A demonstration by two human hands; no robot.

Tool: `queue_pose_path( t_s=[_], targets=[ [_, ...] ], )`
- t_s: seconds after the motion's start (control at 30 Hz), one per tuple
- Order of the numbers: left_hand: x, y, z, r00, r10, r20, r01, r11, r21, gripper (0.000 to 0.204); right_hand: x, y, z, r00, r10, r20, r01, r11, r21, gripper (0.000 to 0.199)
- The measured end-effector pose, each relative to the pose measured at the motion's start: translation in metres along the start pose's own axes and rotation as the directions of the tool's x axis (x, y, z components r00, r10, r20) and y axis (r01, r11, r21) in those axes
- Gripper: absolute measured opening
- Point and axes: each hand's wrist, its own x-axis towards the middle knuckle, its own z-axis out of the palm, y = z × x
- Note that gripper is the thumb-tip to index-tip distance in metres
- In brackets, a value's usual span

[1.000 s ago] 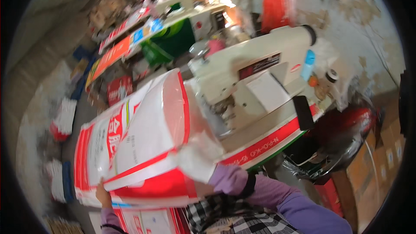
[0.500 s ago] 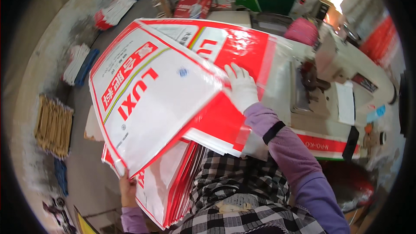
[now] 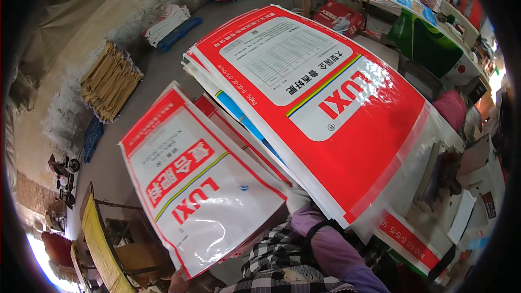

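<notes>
Change: since half a second ago the big sack swings up and right, away from the lower one.
Left hand point(image 3: 178, 281): grasps the bottom corner of the lower sack point(image 3: 201, 201), which keeps it from sliding.
Right hand point(image 3: 297, 198): gloved, under the upper sack point(image 3: 331, 103), seemingly propping it; grip cannot be told.
Far: yellow bundle point(image 3: 111, 81) and white stacks point(image 3: 171, 20) on the floor.

My one head camera looks steeply down, close over the big red-and-white sack point(image 3: 325, 103) before my chest; beyond it lies the floor point(image 3: 157, 81), right of it the sewing counter point(image 3: 467, 206).
</notes>
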Motion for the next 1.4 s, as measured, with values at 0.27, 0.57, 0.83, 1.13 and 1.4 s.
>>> queue_pose_path(
  t_s=[0.27, 0.57, 0.83, 1.13, 1.4],
  targets=[
    [0.056, 0.003, 0.125, 0.969, -0.023, -0.246, 0.14, 0.872, 0.47, 0.046, 0.001, 0.04, -0.003, 0.97, 0.23, -0.076, -0.177, 0.888, 0.425, 0.046],
    [-0.046, -0.015, 0.545, -0.049, 0.104, 0.993, -0.999, -0.002, -0.049, 0.035, -0.083, 0.039, -0.09, 0.958, -0.2, 0.207, 0.138, 0.95, 0.28, 0.044],
    [-0.108, -0.135, 0.707, -0.315, -0.201, 0.928, -0.931, -0.123, -0.343, 0.015, -0.185, 0.051, -0.273, 0.966, -0.033, 0.256, -0.12, 0.82, 0.56, 0.028],
    [-0.119, -0.101, 0.713, 0.047, -0.334, 0.941, -0.846, 0.487, 0.215, 0.012, -0.119, 0.13, -0.28, 0.732, 0.68, -0.036, -0.165, 0.228, 0.959, 0.04],
    [-0.146, -0.069, 0.69, 0.17, 0.189, 0.967, -0.8, 0.6, 0.024, 0.004, -0.136, 0.149, -0.263, 0.751, 0.614, -0.244, -0.493, 0.767, 0.411, 0.034]
  ],
)
